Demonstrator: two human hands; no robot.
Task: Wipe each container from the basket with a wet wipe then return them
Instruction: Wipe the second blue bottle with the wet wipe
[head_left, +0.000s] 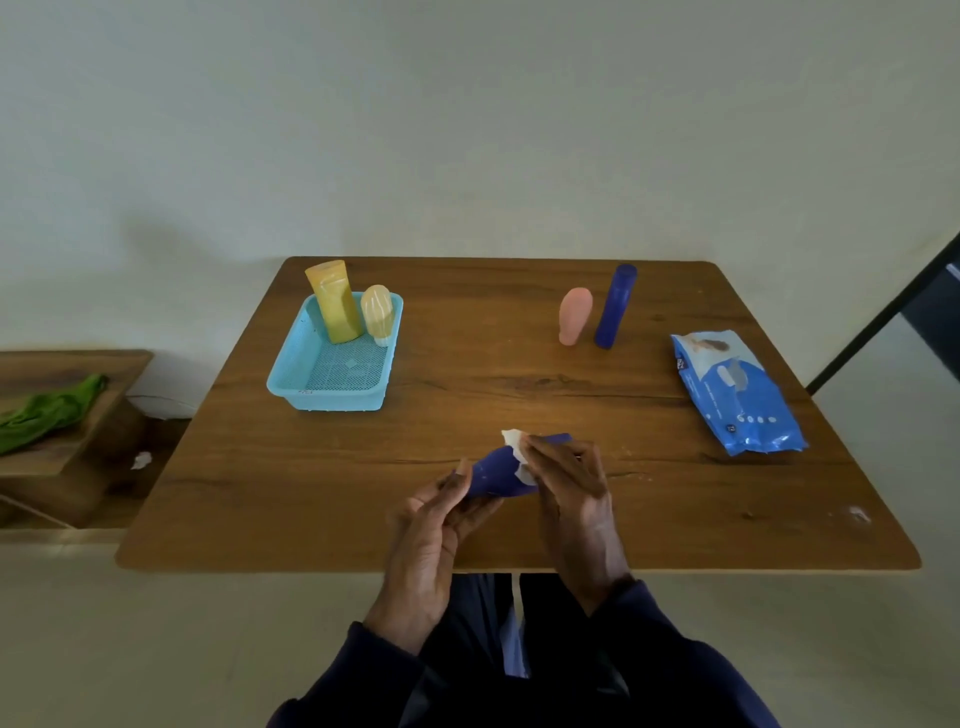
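Holding blue tube (497, 472), left fingers (459, 479) face right fingers (551, 453) pressing wipe (513, 439).

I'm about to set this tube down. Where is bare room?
Bare table lies between the basket and the pink tube, and left of the left hand. The basket's near half is free; its far end is crowded.

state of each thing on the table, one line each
blue tube, gripped by left hand
wet wipe, held on it by right hand
yellow tube, standing in basket
cream bottle, standing in basket
pink tube, standing on table
tall blue bottle, standing on table
wipes pack, lying flat
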